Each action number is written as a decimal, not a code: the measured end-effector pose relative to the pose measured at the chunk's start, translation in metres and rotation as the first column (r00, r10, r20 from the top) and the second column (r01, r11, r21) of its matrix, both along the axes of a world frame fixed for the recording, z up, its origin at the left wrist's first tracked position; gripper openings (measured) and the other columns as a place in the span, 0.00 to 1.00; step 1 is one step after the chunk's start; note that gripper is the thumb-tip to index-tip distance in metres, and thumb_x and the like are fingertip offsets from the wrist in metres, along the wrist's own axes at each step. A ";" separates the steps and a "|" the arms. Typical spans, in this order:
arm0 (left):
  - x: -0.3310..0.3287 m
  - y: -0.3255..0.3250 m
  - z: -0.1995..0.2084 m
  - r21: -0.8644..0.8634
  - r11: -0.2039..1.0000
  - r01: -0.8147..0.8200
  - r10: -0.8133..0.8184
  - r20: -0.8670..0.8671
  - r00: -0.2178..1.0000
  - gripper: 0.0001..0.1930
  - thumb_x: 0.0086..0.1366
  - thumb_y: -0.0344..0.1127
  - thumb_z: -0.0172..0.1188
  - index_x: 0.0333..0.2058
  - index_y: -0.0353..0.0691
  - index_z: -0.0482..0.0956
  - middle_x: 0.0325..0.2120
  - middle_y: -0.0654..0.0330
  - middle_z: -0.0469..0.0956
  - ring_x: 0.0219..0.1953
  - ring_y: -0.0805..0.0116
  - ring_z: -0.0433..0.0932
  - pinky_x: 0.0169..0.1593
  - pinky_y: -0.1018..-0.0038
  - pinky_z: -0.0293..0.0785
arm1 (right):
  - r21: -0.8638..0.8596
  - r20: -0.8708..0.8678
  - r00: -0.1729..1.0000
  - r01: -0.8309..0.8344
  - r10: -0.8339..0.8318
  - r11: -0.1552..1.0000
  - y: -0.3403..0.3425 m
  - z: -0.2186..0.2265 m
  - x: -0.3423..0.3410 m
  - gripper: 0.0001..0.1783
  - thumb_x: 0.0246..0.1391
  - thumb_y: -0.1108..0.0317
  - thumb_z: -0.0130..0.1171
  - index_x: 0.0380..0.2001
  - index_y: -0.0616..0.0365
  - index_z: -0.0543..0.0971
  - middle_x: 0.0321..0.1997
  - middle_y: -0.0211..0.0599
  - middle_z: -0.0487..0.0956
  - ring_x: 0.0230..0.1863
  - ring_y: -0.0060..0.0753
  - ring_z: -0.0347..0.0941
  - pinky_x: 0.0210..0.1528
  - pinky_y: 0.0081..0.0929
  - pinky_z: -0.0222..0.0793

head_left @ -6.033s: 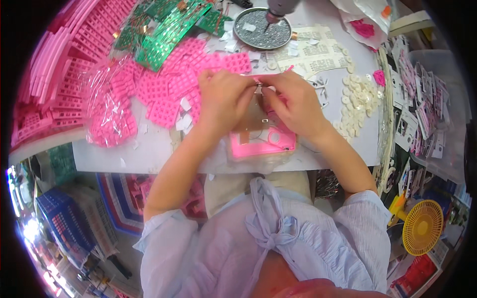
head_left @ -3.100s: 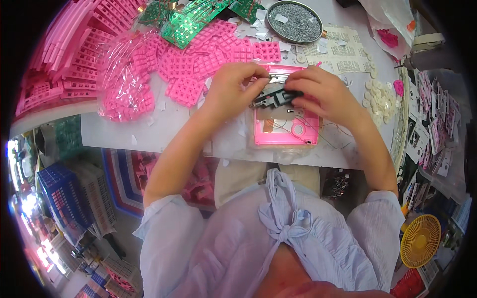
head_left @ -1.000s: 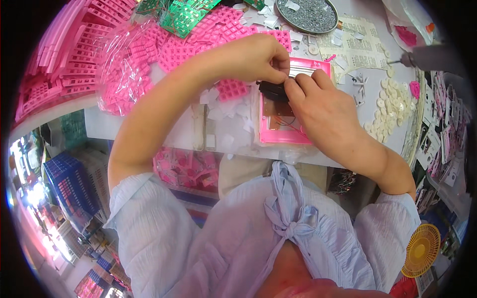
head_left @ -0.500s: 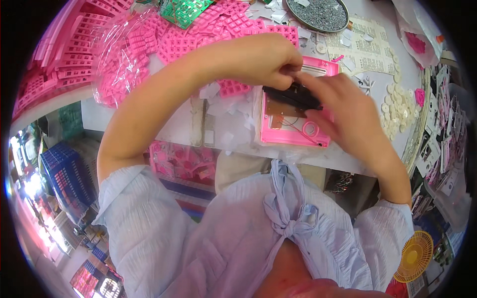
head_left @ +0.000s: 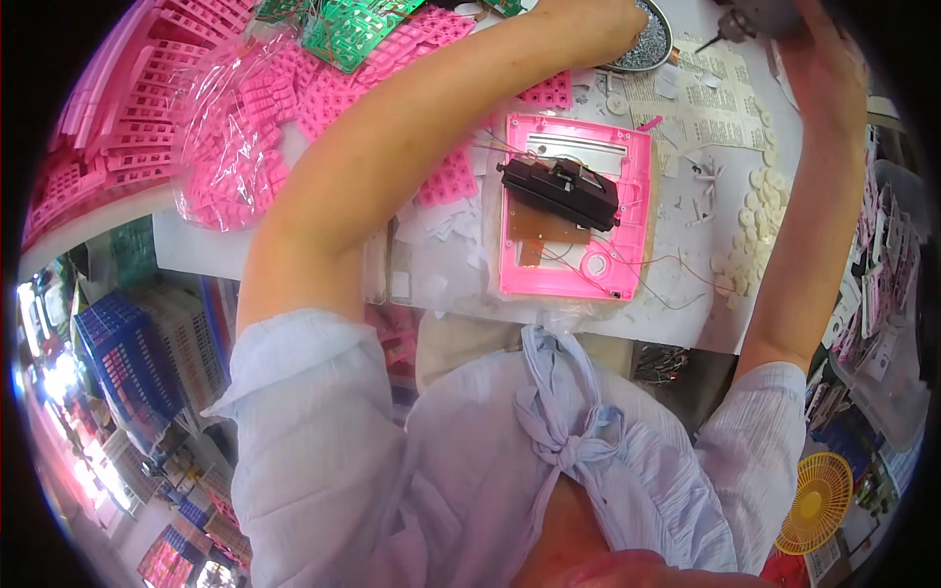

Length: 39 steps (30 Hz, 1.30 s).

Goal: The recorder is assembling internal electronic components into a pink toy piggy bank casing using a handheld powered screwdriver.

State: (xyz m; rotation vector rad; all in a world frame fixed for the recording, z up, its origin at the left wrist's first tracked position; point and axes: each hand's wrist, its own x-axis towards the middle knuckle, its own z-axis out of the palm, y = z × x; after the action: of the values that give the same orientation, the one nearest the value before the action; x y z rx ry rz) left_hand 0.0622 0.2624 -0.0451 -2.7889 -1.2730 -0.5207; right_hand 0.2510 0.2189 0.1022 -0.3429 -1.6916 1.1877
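Note:
At the top edge, my left hand reaches to a round metal dish of small grey screws. Its fingers are curled at the dish's rim, and what they pinch, if anything, is hidden. My right hand is wrapped around an electric screwdriver at the upper right, its bit pointing left and down. Between my arms lies an open pink plastic case. A black plastic part rests aslant on it, over a brown circuit board. Thin wires trail off the case to the right.
Pink keypad pieces, a clear bag of more pieces and green circuit boards lie at left. Printed paper, white round parts and small white pegs lie right of the case.
Both hands have left the black part, which now lies on the case. My left hand has moved up to the screw dish; my right hand has gone up and right and holds the electric screwdriver.

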 end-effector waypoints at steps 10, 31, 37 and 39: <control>-0.030 -0.095 0.072 0.054 0.986 0.158 -0.166 0.205 0.965 0.08 0.60 0.40 0.62 0.31 0.42 0.84 0.27 0.54 0.80 0.34 0.53 0.80 0.43 0.58 0.71 | -0.345 -0.289 0.952 -0.204 0.103 0.916 -0.059 -0.028 0.015 0.21 0.67 0.65 0.49 0.61 0.58 0.69 0.28 0.25 0.74 0.30 0.26 0.69 0.44 0.34 0.69; -0.067 -0.216 0.063 -0.036 0.995 -0.090 0.095 0.540 0.836 0.22 0.45 0.42 0.76 0.40 0.48 0.80 0.33 0.68 0.80 0.35 0.67 0.76 0.49 0.60 0.56 | -0.107 -0.127 0.989 -0.087 0.073 0.990 -0.141 -0.023 -0.066 0.24 0.64 0.56 0.58 0.58 0.53 0.67 0.17 0.22 0.67 0.19 0.22 0.61 0.25 0.26 0.62; -0.089 -0.216 0.033 0.029 0.997 -0.075 0.061 0.323 0.944 0.26 0.48 0.46 0.75 0.46 0.48 0.79 0.37 0.68 0.79 0.40 0.67 0.76 0.52 0.59 0.54 | -0.127 -0.226 0.971 -0.103 0.072 0.987 -0.127 -0.040 -0.074 0.24 0.62 0.60 0.59 0.55 0.61 0.68 0.20 0.28 0.69 0.22 0.24 0.64 0.30 0.29 0.68; -0.088 -0.220 0.034 0.031 0.997 -0.070 0.055 0.349 0.935 0.25 0.48 0.46 0.74 0.46 0.48 0.80 0.37 0.68 0.79 0.40 0.67 0.76 0.52 0.59 0.53 | -0.127 -0.255 0.965 -0.090 0.055 0.988 -0.126 -0.047 -0.078 0.22 0.59 0.63 0.62 0.51 0.65 0.69 0.21 0.31 0.71 0.22 0.24 0.68 0.30 0.28 0.72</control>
State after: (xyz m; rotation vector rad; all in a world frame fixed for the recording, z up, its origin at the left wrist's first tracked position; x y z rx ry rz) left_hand -0.0257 0.0424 -0.0114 -2.6911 -1.3806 -1.0630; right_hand 0.1732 0.0931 0.0557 -0.2056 -1.4167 1.3468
